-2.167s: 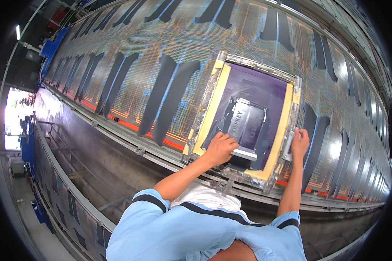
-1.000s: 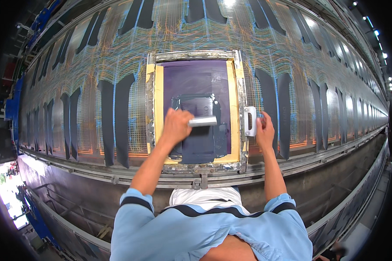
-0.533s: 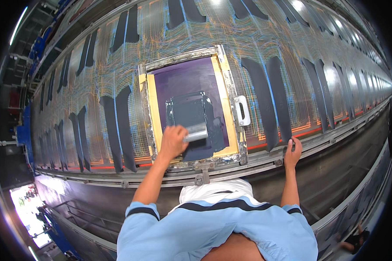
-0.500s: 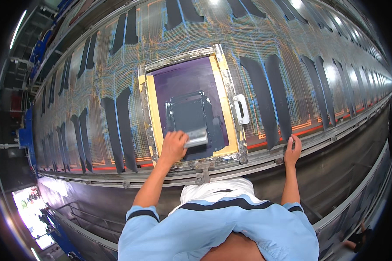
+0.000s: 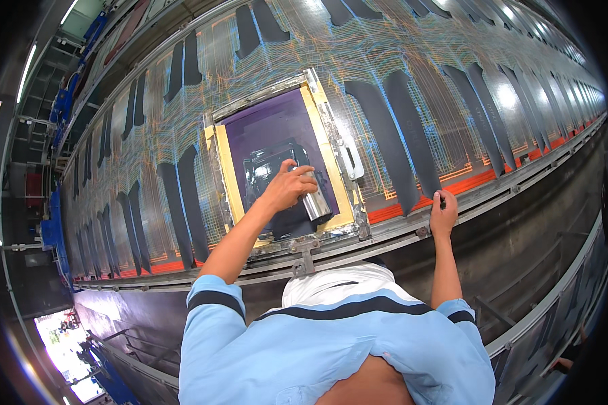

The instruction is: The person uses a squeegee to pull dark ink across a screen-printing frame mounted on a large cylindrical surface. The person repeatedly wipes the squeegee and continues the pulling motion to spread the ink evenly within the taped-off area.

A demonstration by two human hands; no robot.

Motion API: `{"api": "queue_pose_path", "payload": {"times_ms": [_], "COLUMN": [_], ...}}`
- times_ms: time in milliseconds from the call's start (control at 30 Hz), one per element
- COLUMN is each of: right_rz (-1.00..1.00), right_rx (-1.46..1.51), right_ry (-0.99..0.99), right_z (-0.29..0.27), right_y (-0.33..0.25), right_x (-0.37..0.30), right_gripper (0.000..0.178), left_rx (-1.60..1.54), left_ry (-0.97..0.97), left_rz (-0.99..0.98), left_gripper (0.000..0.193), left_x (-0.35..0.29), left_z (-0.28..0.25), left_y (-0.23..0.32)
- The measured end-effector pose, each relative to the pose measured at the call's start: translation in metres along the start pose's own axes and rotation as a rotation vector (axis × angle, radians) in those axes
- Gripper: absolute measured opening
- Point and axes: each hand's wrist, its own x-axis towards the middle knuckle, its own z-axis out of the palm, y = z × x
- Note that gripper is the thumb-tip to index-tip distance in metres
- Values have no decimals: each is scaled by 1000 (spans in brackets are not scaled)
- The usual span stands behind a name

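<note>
My left hand (image 5: 292, 185) is closed around a silver metal squeegee (image 5: 319, 205), held tilted over the printing screen with its long side running toward me. Purple mesh (image 5: 263, 121) fills the screen frame (image 5: 323, 108), whose inner edges carry yellow tape. Dark wet ink (image 5: 257, 172) lies over the mesh's middle and near part, partly hidden by the hand and squeegee. Beside the table's near edge, my right hand (image 5: 443, 214) has its fingers closed, with something small and dark showing between them. It is close to the lower end of a black cut piece (image 5: 412, 135).
A long table (image 5: 331, 50) covered in coloured guide lines holds several pairs of black pieces. A white handle (image 5: 351, 160) juts from the frame's right side. Along the near edge runs a metal rail (image 5: 398, 237) with a clamp bracket (image 5: 305, 255) below the frame.
My left hand has moved up over the ink, and the squeegee has swung from lying crosswise to pointing toward me. My right hand stays closed by the near edge. The whole view has shifted slightly.
</note>
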Motion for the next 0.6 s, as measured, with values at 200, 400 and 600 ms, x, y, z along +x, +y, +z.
{"api": "queue_pose_path", "payload": {"times_ms": [200,400,600], "right_rz": [-24,-41,-61], "right_rx": [1,-1,24], "right_ry": [-7,-12,-42], "right_z": [9,17,23], "right_y": [13,24,35], "right_x": [-3,-1,-1], "right_gripper": [23,20,21], "left_rx": [86,26,-59], "left_ry": [-48,16,240], "left_rz": [-53,-672,-1372], "left_gripper": [30,17,30], "left_x": [-34,-91,-110], "left_z": [4,-7,6], "left_y": [1,38,45]}}
